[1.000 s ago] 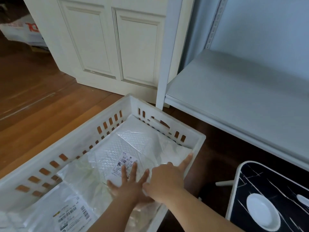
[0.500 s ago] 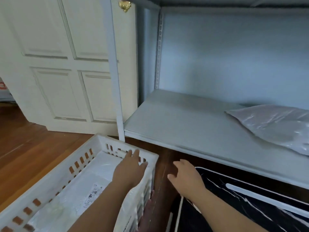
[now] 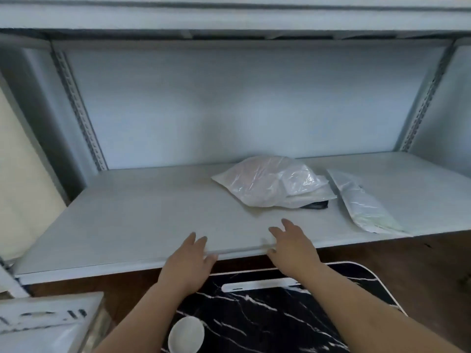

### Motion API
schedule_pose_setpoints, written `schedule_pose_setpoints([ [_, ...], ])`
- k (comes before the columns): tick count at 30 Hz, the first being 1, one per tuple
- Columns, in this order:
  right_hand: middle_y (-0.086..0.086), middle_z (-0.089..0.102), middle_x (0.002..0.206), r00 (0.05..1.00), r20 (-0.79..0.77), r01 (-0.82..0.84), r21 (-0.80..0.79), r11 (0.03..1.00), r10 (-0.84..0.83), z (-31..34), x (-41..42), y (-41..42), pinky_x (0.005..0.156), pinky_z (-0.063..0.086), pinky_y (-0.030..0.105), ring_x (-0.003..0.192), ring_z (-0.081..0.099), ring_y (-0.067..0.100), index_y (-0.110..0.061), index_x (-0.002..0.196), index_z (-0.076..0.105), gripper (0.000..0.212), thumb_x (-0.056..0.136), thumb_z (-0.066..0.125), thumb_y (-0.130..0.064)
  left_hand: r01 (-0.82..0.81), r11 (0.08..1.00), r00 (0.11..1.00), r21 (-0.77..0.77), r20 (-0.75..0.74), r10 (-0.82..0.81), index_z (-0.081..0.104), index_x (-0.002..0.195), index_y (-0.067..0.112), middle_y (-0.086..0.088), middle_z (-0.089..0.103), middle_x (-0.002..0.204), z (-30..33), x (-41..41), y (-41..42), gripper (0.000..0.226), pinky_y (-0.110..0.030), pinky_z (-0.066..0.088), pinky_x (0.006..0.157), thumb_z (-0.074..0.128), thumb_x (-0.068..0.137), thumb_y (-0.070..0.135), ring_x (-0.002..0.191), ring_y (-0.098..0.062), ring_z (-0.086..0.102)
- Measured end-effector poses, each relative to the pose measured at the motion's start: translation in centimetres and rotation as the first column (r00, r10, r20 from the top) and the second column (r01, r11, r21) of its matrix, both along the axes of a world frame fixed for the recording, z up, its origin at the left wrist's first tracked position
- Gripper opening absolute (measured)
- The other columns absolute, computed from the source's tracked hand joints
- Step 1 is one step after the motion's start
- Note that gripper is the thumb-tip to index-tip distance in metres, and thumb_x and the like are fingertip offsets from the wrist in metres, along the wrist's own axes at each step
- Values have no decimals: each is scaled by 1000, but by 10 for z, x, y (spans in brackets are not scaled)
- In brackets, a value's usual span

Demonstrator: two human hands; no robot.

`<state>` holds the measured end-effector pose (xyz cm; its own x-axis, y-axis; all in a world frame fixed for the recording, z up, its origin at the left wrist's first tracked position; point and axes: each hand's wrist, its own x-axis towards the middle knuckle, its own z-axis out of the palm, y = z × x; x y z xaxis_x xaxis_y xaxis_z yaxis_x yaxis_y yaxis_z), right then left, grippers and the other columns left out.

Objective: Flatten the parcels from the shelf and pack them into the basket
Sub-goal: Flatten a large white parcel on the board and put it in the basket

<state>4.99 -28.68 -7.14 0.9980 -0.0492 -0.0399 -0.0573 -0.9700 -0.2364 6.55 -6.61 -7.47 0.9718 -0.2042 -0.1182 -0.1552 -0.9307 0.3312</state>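
Observation:
Two plastic parcels lie on the grey shelf board. A puffy clear-white parcel sits right of centre, over a dark item. A flatter white parcel lies further right, reaching the board's front edge. My left hand and my right hand hover over the shelf's front edge with fingers spread, holding nothing, short of the puffy parcel. A corner of the white basket shows at the lower left.
Below the shelf stands a black marble-patterned surface with a white slot and a white round dish. Slotted metal uprights frame the shelf bay. A cream door panel is at the left; wooden floor at the right.
Both hands left the parcels in the basket and rose to the shelf's front edge. My view swung up and right from the basket to the shelf bay.

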Motion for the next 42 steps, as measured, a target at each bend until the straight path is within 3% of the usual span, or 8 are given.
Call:
schedule_pose_setpoints([
  [8,4,-28,158,970,184,-99,-303,948,160,10,57,-19,117,5,56,144,-27,32,-31,138,46,45,96,48,-19,58,998,996,-14,-65,-58,19,153,23,2,-1,162,-24,30,-50,60,-30,21,115,32,101,48,147,-16,16],
  [10,1,-21,160,969,160,-126,-332,935,187,11,70,-14,117,5,56,145,-22,30,-26,145,36,49,97,44,-17,58,998,995,-8,-81,-59,19,153,22,2,-2,162,-28,33,-49,60,-30,21,115,32,101,49,147,-16,16],
  [14,3,21,157,970,158,-136,-272,953,184,12,76,-8,108,31,41,144,17,24,-14,153,8,62,100,40,-16,35,999,996,-22,-86,-36,20,153,21,1,1,162,-32,31,-39,60,-29,21,115,33,101,47,147,-17,16],
  [20,5,-14,161,981,-25,-193,-286,939,194,13,57,-16,115,21,49,147,-19,28,-30,131,56,38,96,47,-19,-11,1000,995,-21,-96,9,24,152,20,-1,3,162,-21,12,-21,58,-28,21,115,33,101,47,147,-16,18],
  [24,3,-26,159,979,-45,-201,-348,916,198,13,51,-14,116,18,53,145,-26,26,-20,146,36,50,97,48,-20,-28,999,995,-20,-92,26,25,152,20,-1,4,162,-15,1,-15,59,-30,23,115,33,101,48,146,-17,21],
  [27,2,-28,158,984,-46,-177,-375,910,172,17,54,-10,115,21,53,145,-26,26,-15,144,38,49,97,49,-22,-35,999,996,-36,-84,32,25,152,19,-1,5,162,-17,2,-15,58,-31,22,115,33,101,47,146,-18,21],
  [36,-5,-9,161,981,-13,-180,-427,886,193,2,75,-13,115,23,49,148,-12,22,-12,153,15,60,100,42,-18,92,982,992,163,-104,-76,20,152,21,-4,5,162,-46,27,-16,57,-38,15,121,36,102,42,149,-22,3],
  [42,-4,14,161,943,131,-289,-137,947,307,4,78,-7,118,20,30,149,7,15,-12,151,27,52,103,40,-26,49,996,998,78,-40,-46,30,148,24,3,21,159,-46,32,-13,52,-32,20,116,41,100,41,147,-15,16],
])
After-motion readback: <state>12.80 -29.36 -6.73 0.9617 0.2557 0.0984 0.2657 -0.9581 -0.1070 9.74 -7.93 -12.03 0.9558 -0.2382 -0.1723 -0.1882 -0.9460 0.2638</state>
